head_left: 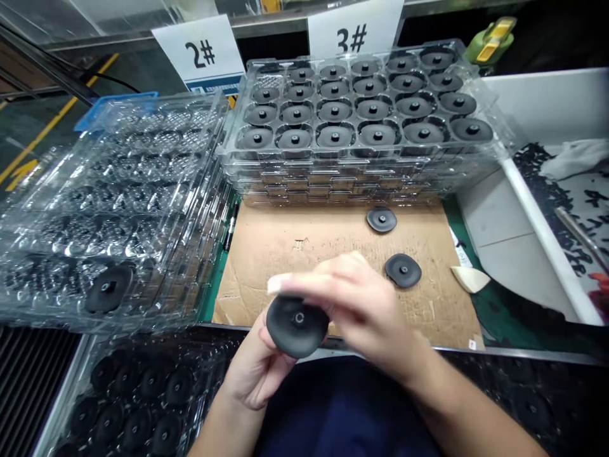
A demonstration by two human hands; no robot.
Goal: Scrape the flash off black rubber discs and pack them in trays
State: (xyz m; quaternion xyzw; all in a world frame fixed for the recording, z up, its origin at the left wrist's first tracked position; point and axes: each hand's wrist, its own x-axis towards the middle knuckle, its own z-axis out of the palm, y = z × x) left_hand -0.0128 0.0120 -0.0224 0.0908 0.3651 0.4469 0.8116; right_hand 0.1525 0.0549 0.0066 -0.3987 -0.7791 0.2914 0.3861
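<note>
1. Centrally, one black disc (297,325), smooth, dished and rounded with a small raised hub, is held above the near edge of the cardboard sheet (304,238). The person's left hand (259,368) grips it from below. Their right hand (368,311) reaches over its upper edge, fingers together; blur hides whether it pinches. Something white (280,284) (too smeared to name) shows at its fingertips.
2. Two loose discs (403,270) lie on the brown, scuffed cardboard, apart from each other, right of the hands.
3. Beyond them stands one stack of clear plastic trays (333,184); six black pieces fill the top tray's front row, with three more rows behind.
4. At left, another clear, glossy stack (118,209) with moulded pockets carries one disc (108,289) near its front corner.
5. Two white signs are readable: "2#" (202,54) and "3#" (354,30). The first has a blue band with print too small to read.
6. One cream, wedge-shaped piece (470,278) rests by the cardboard's right edge, near the green tabletop (509,320).
7. One white bin (528,222) stands at right; beyond its rim are many small black bits (578,247) and a pale crumpled cloth (575,158).
</note>
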